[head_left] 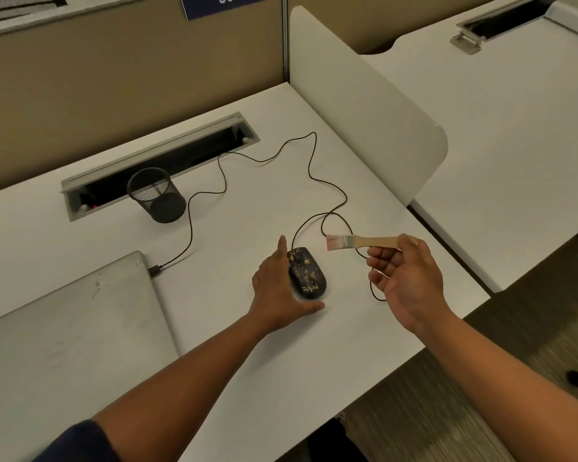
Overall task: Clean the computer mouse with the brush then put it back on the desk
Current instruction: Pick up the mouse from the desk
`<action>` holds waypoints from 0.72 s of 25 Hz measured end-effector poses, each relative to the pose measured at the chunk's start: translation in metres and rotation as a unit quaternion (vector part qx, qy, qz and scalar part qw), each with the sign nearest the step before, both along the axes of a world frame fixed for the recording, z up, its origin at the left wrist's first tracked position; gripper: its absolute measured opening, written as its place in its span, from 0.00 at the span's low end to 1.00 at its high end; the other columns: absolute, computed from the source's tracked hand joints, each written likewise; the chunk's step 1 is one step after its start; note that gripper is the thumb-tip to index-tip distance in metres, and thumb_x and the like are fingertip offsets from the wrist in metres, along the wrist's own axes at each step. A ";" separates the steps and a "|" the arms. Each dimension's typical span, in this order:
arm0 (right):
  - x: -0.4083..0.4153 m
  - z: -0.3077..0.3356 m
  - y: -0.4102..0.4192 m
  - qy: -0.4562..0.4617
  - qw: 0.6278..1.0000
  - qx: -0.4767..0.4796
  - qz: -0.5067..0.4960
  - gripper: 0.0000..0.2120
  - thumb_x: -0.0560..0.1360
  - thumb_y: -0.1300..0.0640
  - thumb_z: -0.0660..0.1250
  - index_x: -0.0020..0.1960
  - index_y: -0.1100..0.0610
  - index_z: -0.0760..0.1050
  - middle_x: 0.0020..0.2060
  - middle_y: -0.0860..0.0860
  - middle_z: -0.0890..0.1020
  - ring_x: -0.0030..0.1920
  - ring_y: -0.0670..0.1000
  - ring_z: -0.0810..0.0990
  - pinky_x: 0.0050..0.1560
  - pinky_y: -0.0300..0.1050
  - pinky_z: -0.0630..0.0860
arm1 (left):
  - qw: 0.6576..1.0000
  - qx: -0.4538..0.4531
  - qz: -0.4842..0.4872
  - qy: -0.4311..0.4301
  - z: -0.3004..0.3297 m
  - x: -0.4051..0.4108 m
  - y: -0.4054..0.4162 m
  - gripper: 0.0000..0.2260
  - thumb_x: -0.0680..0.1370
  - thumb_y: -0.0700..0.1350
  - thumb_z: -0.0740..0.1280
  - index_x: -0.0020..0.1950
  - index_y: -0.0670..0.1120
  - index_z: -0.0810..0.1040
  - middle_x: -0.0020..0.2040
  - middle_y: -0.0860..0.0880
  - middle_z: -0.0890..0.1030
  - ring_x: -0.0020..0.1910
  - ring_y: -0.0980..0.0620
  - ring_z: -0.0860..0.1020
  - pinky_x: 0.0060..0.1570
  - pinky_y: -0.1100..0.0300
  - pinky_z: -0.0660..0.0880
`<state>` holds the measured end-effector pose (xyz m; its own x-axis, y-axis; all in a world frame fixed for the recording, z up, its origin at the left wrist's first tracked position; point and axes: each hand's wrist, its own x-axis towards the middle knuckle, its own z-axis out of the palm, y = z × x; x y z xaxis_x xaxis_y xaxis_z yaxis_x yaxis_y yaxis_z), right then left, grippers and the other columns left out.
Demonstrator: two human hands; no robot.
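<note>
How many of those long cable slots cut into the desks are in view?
2. One cable slot runs along the back of the near desk, behind the mesh pen cup. The second is in the neighbouring desk, top right. The picture's edges may hide more.

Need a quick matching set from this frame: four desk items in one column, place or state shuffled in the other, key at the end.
Things:
1. mouse
2. brush
3. mesh cup
4. laptop

Places or states:
A. closed, lying flat at the desk's left
B. lying on the desk, speckled with debris, beside the open left hand
C. held off the desk by its wooden handle in the right hand
D. standing in front of the cable slot

Pairs: 1-B, 2-C, 3-D, 4-A
</note>
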<state>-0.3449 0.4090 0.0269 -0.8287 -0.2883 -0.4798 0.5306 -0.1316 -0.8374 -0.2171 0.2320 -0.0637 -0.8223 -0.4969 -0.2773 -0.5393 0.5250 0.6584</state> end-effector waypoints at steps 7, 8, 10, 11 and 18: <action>-0.011 -0.008 0.012 0.009 1.000 -0.009 0.021 0.05 0.85 0.53 0.61 0.53 0.53 0.73 0.41 0.54 0.86 0.40 0.51 0.84 0.42 0.48 0.78 | 1.000 -0.007 0.019 0.009 -0.008 -0.005 0.004 0.64 0.64 0.63 0.81 0.85 0.54 0.40 0.76 0.52 0.65 0.76 0.49 0.61 0.75 0.50 0.55; -0.013 -0.010 0.014 0.009 1.000 -0.009 0.024 0.04 0.85 0.53 0.61 0.53 0.52 0.73 0.42 0.55 0.86 0.40 0.51 0.84 0.42 0.48 0.78 | 1.000 -0.007 0.020 0.007 -0.010 -0.006 0.004 0.64 0.64 0.63 0.81 0.85 0.54 0.40 0.76 0.52 0.65 0.76 0.49 0.61 0.75 0.50 0.55; -0.018 -0.015 0.019 0.008 0.999 -0.009 0.034 0.04 0.85 0.54 0.61 0.53 0.53 0.73 0.42 0.55 0.86 0.41 0.52 0.84 0.42 0.48 0.78 | 1.000 -0.008 0.024 0.004 -0.013 -0.008 0.004 0.63 0.64 0.62 0.81 0.85 0.54 0.41 0.75 0.53 0.66 0.76 0.50 0.60 0.74 0.52 0.53; -0.021 -0.017 0.021 0.005 0.999 -0.010 0.039 0.05 0.85 0.54 0.61 0.53 0.53 0.73 0.43 0.56 0.86 0.41 0.52 0.83 0.42 0.48 0.77 | 1.000 -0.006 0.029 0.007 -0.014 -0.009 0.004 0.63 0.63 0.61 0.82 0.85 0.54 0.42 0.74 0.53 0.66 0.76 0.50 0.60 0.73 0.53 0.53; -0.021 -0.014 0.036 0.007 0.997 -0.028 0.073 0.06 0.84 0.55 0.64 0.54 0.54 0.79 0.45 0.57 0.87 0.41 0.52 0.83 0.40 0.45 0.79 | 0.999 0.002 0.006 0.041 0.006 -0.007 0.011 0.64 0.63 0.57 0.83 0.84 0.55 0.40 0.73 0.55 0.67 0.73 0.53 0.64 0.74 0.56 0.54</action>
<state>-0.3657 0.4446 0.0133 -0.7820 -0.4335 -0.4478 0.5359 -0.1008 -0.8382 -0.2239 0.2434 -0.0575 -0.8364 -0.5063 -0.2102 -0.4892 0.5163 0.7029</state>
